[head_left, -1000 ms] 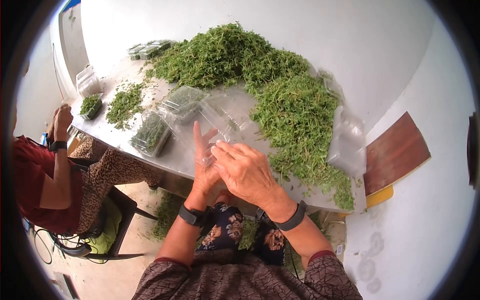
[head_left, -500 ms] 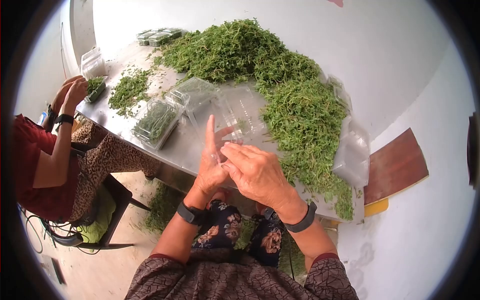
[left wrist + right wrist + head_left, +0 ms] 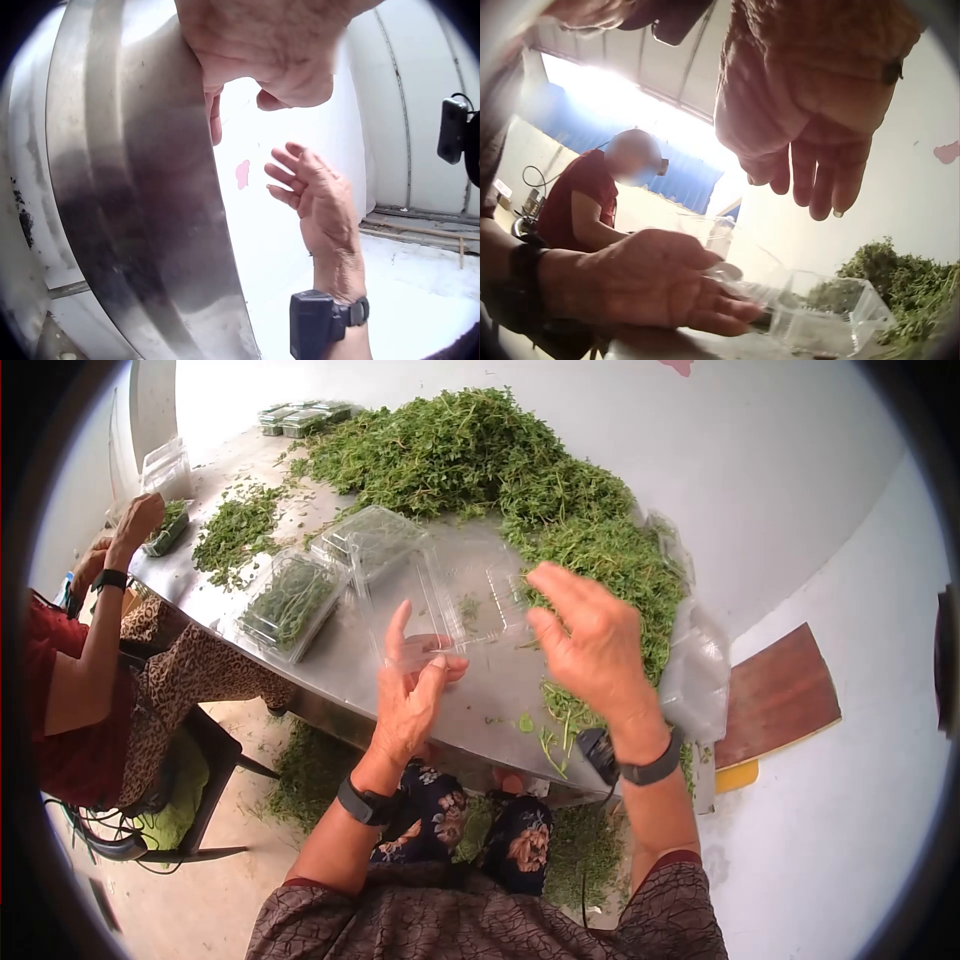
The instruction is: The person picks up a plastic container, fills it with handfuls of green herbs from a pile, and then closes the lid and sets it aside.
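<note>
Left hand (image 3: 408, 695): I see its fingers pinching the near edge of the open, clear plastic clamshell box (image 3: 450, 600), which lies on the steel table (image 3: 340, 660) in front of me.
Right hand (image 3: 590, 640): fingers spread and relaxed, holding nothing, hovering above the box and the large heap of cut green herbs (image 3: 520, 480).
Done, as I judge it: two shut clear boxes packed with herbs (image 3: 290, 600) lie to the left.
Left to do: the open box holds only a few sprigs; most of the heap is unpacked.
Beside: a person in a red top (image 3: 60, 690) handles another small box.
</note>
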### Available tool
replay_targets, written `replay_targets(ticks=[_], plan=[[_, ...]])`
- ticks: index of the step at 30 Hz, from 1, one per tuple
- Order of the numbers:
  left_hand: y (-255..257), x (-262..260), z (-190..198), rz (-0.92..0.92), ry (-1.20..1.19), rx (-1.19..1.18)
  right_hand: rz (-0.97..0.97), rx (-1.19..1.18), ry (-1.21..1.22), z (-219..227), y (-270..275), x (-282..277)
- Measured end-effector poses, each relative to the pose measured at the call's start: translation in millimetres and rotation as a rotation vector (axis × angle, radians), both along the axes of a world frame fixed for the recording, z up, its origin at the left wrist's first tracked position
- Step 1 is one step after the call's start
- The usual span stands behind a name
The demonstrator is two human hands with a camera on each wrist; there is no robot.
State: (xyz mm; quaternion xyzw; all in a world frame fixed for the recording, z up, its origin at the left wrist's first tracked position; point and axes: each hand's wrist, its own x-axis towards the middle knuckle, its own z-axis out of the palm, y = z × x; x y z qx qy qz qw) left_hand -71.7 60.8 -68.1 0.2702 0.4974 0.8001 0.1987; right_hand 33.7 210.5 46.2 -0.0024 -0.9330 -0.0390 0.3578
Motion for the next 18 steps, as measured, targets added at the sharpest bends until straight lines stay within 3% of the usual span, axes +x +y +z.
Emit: replay_targets(ticks=[5, 9, 18], plan=[[0, 1, 1, 0.026, 0.007, -0.018, -0.334, 0.005, -0.229, 3, 76, -12], [-2, 2, 4, 0.030, -0.027, -0.038, -0.448, -0.064, -0.483, -7, 115, -28], [-4, 4, 6, 0.043, 0.002, -0.069, -0.643, -0.008, -0.669, -32, 154, -55]])
